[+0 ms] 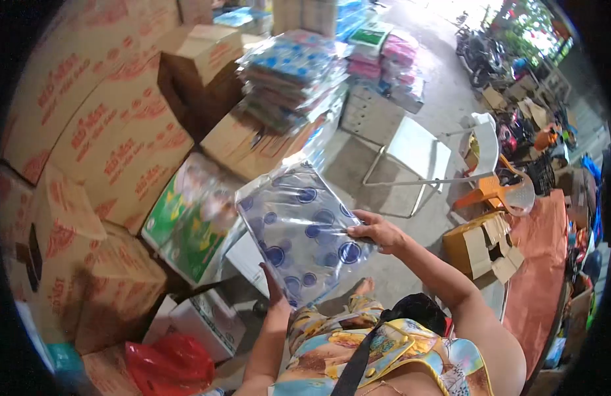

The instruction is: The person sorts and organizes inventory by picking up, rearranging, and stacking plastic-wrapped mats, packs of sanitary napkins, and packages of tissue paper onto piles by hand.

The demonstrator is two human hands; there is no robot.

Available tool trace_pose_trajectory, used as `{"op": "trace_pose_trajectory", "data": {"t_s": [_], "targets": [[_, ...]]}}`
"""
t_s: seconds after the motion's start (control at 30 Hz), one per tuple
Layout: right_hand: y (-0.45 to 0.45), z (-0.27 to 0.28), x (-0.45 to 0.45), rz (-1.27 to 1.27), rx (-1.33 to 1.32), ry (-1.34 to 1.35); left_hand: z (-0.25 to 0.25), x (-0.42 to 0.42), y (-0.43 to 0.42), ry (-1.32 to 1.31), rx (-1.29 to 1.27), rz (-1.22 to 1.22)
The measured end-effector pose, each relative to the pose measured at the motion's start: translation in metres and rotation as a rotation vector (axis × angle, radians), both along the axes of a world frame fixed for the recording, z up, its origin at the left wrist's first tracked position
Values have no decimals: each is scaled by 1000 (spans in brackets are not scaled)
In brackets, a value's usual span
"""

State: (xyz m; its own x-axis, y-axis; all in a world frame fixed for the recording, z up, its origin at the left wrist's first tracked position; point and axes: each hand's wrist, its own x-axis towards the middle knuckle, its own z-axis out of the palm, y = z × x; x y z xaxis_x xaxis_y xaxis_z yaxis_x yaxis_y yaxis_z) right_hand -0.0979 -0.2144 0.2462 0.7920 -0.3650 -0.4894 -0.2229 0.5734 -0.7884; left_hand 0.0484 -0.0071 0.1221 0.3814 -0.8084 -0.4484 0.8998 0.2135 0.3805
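A flat, clear-plastic-wrapped package (305, 228) with blue circles on a pale ground is held tilted in front of me. My right hand (379, 232) grips its right edge, thumb on top and the other fingers mostly hidden beneath. At the lower left edge, my left hand (276, 290) supports it, with part of that hand behind the package. Just beyond lies a cardboard box (233, 148) bearing a tall stack of similar wrapped packages (289, 76). To the left leans a green and white plastic pack (196, 221).
Large printed cardboard boxes (114, 142) are piled along the left. A red plastic bag (170, 366) sits by a white box (210, 323) near me. A white folding chair (417, 148), an orange stool (493, 191) and an open carton (480, 245) stand to the right.
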Motion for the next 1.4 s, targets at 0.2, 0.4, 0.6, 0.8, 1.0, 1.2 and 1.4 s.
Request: {"op": "trace_pose_trajectory", "data": {"t_s": [0.2,0.4,0.6,0.8,1.0,1.2,1.4], "targets": [[-58,-6,-116,-84,-120,-13,34,-62,-98,-96,34,-227],[-114,0,-228,-113,-131,-61,60,-152,-177,-142,10,-145],[-156,21,-285,-167,-90,-105,59,-200,-229,-3,25,-358],[-185,-4,-295,-338,68,-209,58,-199,-256,-55,4,-331],[-234,-9,-282,-377,181,-52,48,-187,-295,-20,-36,-277],[-304,-7,-234,-177,212,19,59,-164,-349,-68,-24,-108],[-391,2,-167,47,223,-19,56,-118,-407,-67,-58,-10]]}}
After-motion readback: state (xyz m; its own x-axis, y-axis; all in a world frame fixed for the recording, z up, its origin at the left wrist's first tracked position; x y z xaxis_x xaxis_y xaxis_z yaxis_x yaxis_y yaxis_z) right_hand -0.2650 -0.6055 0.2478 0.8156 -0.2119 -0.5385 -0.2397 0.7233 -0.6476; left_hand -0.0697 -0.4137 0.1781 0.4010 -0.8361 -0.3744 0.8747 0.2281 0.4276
